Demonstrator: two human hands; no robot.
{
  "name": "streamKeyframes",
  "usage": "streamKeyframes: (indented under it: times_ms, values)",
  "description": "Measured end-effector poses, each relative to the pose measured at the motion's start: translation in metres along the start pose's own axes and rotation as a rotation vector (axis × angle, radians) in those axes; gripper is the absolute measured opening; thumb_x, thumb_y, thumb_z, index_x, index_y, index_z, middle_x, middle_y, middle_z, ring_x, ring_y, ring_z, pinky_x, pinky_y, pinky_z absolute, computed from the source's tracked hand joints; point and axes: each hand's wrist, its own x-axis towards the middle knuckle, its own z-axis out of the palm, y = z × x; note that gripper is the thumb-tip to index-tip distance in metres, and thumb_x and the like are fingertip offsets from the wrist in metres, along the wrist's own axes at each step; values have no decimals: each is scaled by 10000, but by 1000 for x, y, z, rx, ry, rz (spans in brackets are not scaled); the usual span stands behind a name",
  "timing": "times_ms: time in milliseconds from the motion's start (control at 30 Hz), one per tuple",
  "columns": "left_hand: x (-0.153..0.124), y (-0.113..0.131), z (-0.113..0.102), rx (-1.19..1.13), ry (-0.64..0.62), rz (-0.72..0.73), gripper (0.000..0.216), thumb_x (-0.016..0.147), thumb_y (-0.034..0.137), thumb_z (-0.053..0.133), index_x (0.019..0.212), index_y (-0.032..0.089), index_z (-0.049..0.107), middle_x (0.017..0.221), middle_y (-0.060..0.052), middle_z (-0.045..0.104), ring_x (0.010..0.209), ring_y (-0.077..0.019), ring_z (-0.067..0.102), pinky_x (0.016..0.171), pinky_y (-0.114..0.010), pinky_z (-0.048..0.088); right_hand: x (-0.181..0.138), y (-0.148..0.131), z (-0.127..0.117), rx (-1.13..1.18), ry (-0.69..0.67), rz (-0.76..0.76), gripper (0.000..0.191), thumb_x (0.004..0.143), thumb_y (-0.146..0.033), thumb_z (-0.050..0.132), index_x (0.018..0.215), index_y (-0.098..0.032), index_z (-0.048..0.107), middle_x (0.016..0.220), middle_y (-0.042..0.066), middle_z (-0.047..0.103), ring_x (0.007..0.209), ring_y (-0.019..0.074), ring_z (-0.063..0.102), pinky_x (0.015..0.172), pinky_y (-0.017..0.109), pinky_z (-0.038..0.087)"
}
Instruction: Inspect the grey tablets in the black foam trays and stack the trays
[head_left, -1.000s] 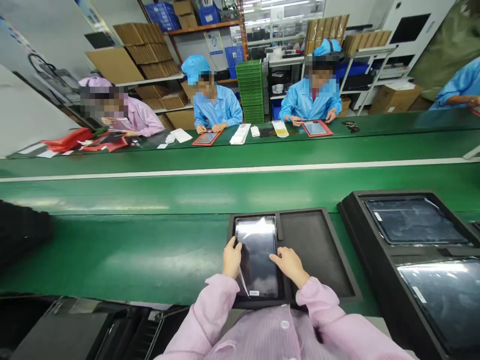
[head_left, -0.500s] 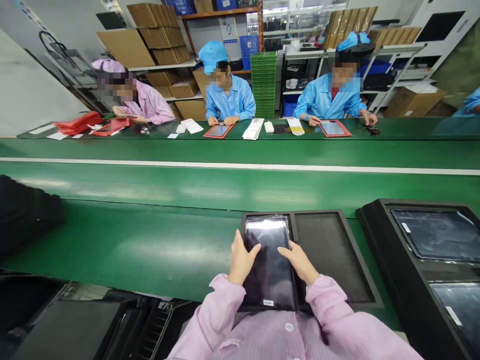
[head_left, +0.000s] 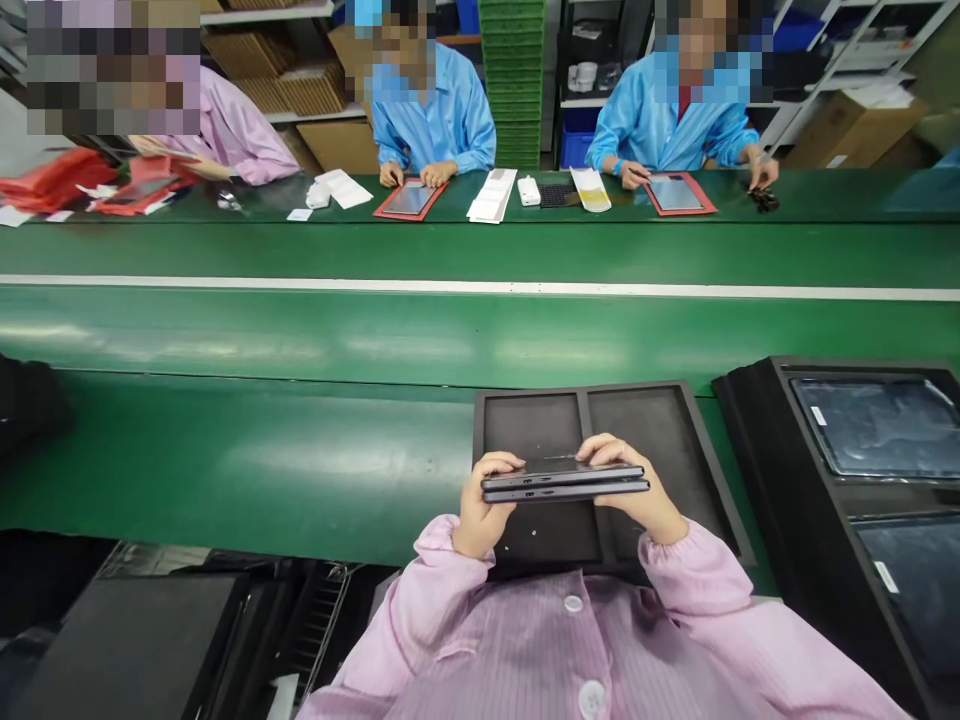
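Two dark tablets [head_left: 564, 482], one on top of the other, are held edge-on toward me above a black tray. My left hand [head_left: 481, 508] is closed around their left end, fingers over the top and thumb below. On the right end my right hand [head_left: 637, 490] grips the same pair, its fingers lying across the upper one. Beneath them, the black tray [head_left: 660, 440] has two shallow recesses, and small light specks show in the left one.
At right stands a thick black tray stack [head_left: 757, 420] with tablets [head_left: 874, 430] in its recesses. A green work surface [head_left: 300, 470] extends left. Across the belt, co-workers handle tablets in red covers [head_left: 409, 198]. A dark box-like object [head_left: 135, 640] sits low at left.
The tablet that lay face up in the tray's left recess is raised, and two stacked tablets now show edge-on in both hands. The head view has tipped downward.
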Motion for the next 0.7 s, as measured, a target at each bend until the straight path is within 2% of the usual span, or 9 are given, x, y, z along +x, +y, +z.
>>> streamKeyframes:
  times_ms: [167,267,367,433,467,533,600,667,700]
  values:
    - [-4,-5,-3,-34,-12,-16,155,834,319,606,942,213,570,904,-48,623,869,-165,639,739,-290,559,-5,1,0,48,-8,-11,401,671,-541,772,803,-213,582,861,52,596,814,194,594,747,331,492]
    - [-10,-9,-3,-62,2,-126,236,773,394,660,886,205,577,886,-60,634,869,-189,633,735,-324,555,-7,11,-7,20,-31,44,431,663,-548,771,858,-212,584,958,78,598,873,204,593,761,332,503]
    - [-9,-18,-2,-52,135,-358,446,594,578,729,749,195,560,791,-63,629,783,-206,615,689,-339,533,-7,29,-14,-93,-91,186,489,701,-557,705,1016,-200,593,1123,120,590,1023,235,578,844,364,499]
    - [-1,-29,2,-7,258,-486,521,537,671,695,684,201,526,741,-54,607,746,-201,592,717,-347,511,-7,36,-14,-227,-102,297,454,732,-579,609,962,-188,625,1052,118,638,1010,258,601,893,403,480]
    - [6,-35,5,19,314,-528,529,563,702,648,680,203,517,750,-55,603,769,-203,585,761,-354,500,-7,36,-12,-297,-97,338,432,737,-581,576,898,-185,638,964,113,665,951,272,626,885,421,482]
    - [20,-48,14,54,395,-606,529,658,727,521,706,200,526,808,-73,612,863,-222,581,846,-369,474,-8,27,-3,-458,-69,372,449,725,-567,561,904,-164,646,800,110,677,811,306,654,808,450,501]
    - [31,-59,28,54,405,-716,563,729,718,411,749,175,561,849,-113,632,928,-260,589,853,-405,479,-8,9,10,-642,-61,376,580,735,-525,559,1128,-100,595,737,115,674,729,330,657,724,449,506]
    - [34,-66,43,45,363,-805,590,734,696,421,808,137,595,902,-163,650,984,-308,595,872,-454,480,-6,-10,26,-839,-62,403,681,774,-462,532,1320,-62,451,749,119,681,717,335,662,691,427,498]
    - [34,-67,50,49,347,-827,577,722,666,474,866,123,606,989,-186,647,1063,-325,571,930,-469,453,-4,-18,33,-909,-69,437,681,792,-422,521,1359,-64,405,764,123,685,724,334,665,687,416,493]
